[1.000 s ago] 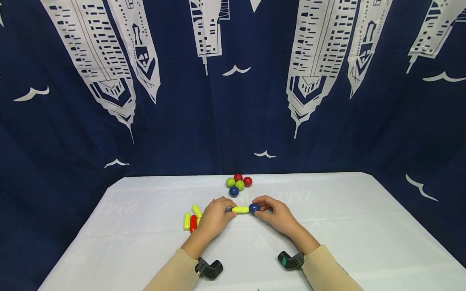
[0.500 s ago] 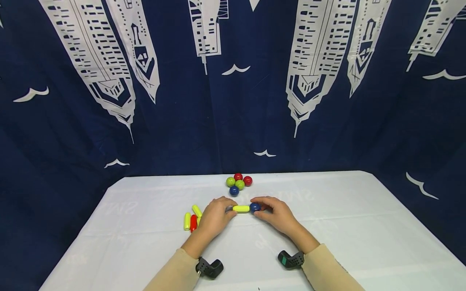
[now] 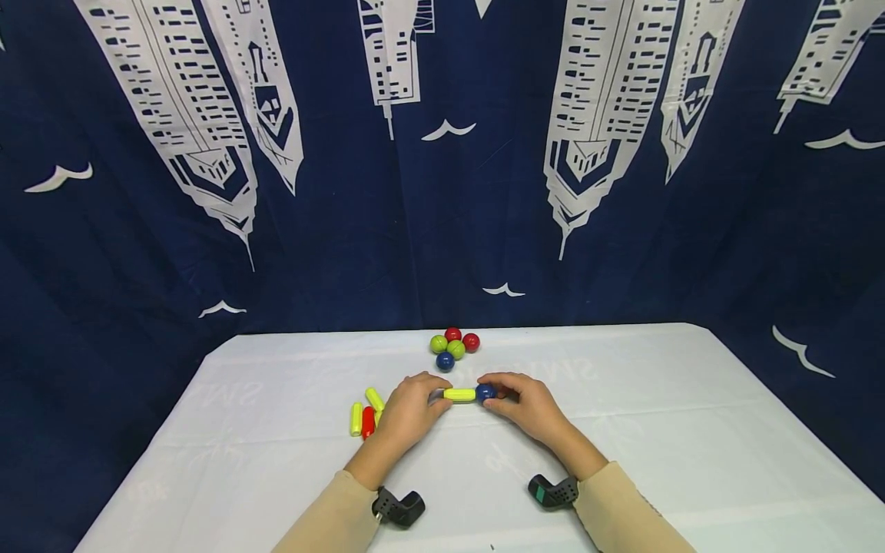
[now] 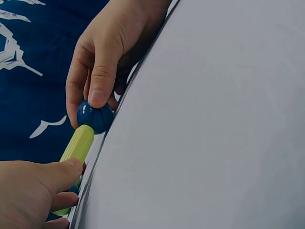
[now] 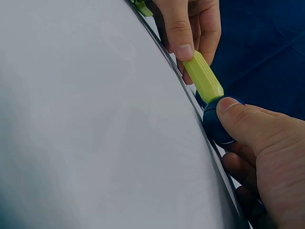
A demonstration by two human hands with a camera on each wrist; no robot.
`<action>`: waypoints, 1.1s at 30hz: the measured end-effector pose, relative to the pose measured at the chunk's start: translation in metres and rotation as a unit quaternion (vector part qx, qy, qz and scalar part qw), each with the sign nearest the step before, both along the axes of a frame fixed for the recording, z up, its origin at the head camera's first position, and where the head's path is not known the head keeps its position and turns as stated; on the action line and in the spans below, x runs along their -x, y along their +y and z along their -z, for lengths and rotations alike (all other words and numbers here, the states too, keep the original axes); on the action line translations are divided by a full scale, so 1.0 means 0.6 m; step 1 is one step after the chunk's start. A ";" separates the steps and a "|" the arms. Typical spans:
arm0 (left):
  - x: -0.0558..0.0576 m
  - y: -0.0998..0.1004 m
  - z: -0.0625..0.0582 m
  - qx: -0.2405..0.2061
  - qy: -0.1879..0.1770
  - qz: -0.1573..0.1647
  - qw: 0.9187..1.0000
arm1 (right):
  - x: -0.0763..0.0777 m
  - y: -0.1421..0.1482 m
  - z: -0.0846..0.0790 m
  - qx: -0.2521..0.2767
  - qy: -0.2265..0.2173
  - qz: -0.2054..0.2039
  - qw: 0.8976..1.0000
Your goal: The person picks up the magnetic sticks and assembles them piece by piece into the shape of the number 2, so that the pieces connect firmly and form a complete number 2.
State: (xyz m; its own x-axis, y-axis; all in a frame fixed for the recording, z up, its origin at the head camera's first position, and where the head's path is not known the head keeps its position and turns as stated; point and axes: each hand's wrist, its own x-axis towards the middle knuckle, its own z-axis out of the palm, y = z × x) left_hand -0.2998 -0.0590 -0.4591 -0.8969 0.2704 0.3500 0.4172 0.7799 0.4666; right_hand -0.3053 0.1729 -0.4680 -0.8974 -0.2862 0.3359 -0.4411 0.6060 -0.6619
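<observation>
Yellow rod (image 3: pixel 459 395), pinched by the left hand (image 3: pixel 409 408), should meet the blue ball (image 3: pixel 485 392) squarely, which the right hand (image 3: pixel 525 402) pinches.

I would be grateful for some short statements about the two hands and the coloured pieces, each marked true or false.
1. The left hand holds a yellow stick. True.
2. The right hand pinches a blue ball. True.
3. There is a wide gap between the held stick and the held ball. False: they touch.
4. Every stick in view is yellow. False: a red stick lies near the left forearm.
5. Two green balls lie beyond the hands. True.
</observation>
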 end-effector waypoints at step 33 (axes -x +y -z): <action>0.095 -0.008 -0.064 -0.036 -0.118 -0.077 0.989 | 0.001 0.004 0.002 0.000 -0.029 0.007 1.000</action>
